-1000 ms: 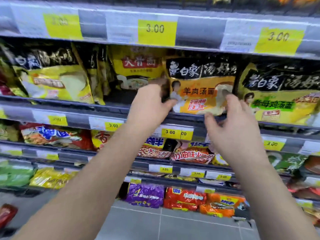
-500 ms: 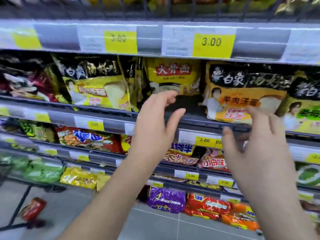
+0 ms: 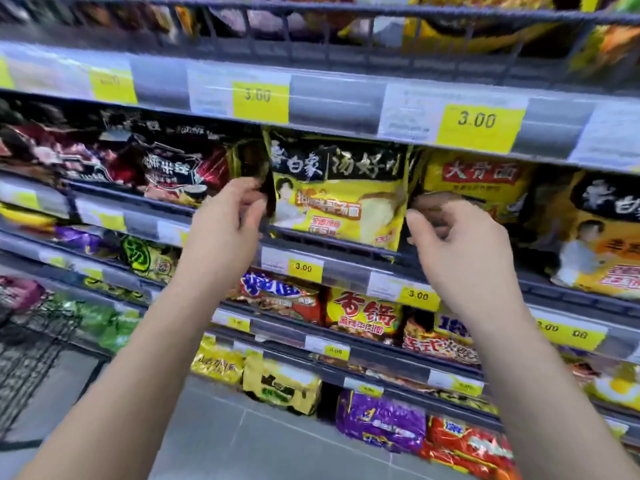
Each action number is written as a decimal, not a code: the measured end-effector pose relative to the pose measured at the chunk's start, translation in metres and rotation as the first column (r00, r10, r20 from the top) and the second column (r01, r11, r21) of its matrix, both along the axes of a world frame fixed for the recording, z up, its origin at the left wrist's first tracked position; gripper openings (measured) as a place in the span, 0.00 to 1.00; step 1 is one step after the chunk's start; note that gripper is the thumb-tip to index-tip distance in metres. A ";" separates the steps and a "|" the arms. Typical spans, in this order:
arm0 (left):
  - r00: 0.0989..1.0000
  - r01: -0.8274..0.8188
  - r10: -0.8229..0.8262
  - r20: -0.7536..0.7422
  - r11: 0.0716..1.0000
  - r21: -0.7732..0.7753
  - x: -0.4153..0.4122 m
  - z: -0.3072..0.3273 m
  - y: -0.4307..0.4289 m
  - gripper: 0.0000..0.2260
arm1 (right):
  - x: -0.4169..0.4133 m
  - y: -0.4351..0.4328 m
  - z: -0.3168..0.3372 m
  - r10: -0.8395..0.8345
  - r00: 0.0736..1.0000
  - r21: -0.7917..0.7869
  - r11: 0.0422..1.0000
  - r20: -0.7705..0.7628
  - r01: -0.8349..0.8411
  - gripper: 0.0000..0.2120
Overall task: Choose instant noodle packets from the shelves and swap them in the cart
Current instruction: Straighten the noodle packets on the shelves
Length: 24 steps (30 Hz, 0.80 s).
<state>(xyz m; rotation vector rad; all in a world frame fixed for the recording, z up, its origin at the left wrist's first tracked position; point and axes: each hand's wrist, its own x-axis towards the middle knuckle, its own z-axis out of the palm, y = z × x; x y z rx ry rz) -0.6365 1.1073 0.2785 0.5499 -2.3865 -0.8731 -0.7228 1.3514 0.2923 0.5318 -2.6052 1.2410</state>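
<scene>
Noodle packet (image 3: 337, 199), yellow and black, upright on the shelf (image 3: 349, 271). Left hand (image 3: 225, 220) at the packet's left edge, right hand (image 3: 453, 247) at its right edge. Fingers (image 3: 249, 188) of both curled; blur hides whether they grasp the packet. Wire cart (image 3: 31, 358) far below-left of the packet.

The yellow price tag (image 3: 477, 120) on the upper shelf rail (image 3: 332, 98) reads 3.00, and the blurrier tag (image 3: 258, 95) left of it looks the same. Below them, the yellow-and-black packet (image 3: 337, 192) says 白象 and 汤好 across its dark top. The packet with the red banner (image 3: 479, 181) just to its right reads 大骨面. One shelf down, the small left tag (image 3: 303, 268) and the small right tag (image 3: 418, 294) both read 3.00, above a yellow-and-red packet (image 3: 363, 317) marked 香锅.
</scene>
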 end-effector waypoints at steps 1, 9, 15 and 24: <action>0.999 0.035 -0.035 0.016 0.999 0.020 -0.005 0.001 -0.008 0.10 | -0.003 -0.006 -0.001 -0.016 1.000 0.043 0.999 0.011 0.015 0.08; 0.962 0.252 -0.268 0.051 0.944 0.213 -0.021 0.001 -0.024 0.08 | 0.006 -0.026 -0.007 -0.172 0.985 0.143 0.975 -0.016 0.172 0.10; 0.930 0.364 -0.363 -0.060 0.883 0.298 -0.015 0.000 -0.032 0.08 | 0.008 -0.029 -0.008 -0.209 0.978 0.122 0.971 -0.004 0.207 0.09; 0.935 0.349 -0.354 -0.035 0.895 0.278 -0.007 0.002 -0.035 0.05 | 0.010 -0.028 -0.006 -0.196 0.980 0.086 0.977 0.034 0.193 0.10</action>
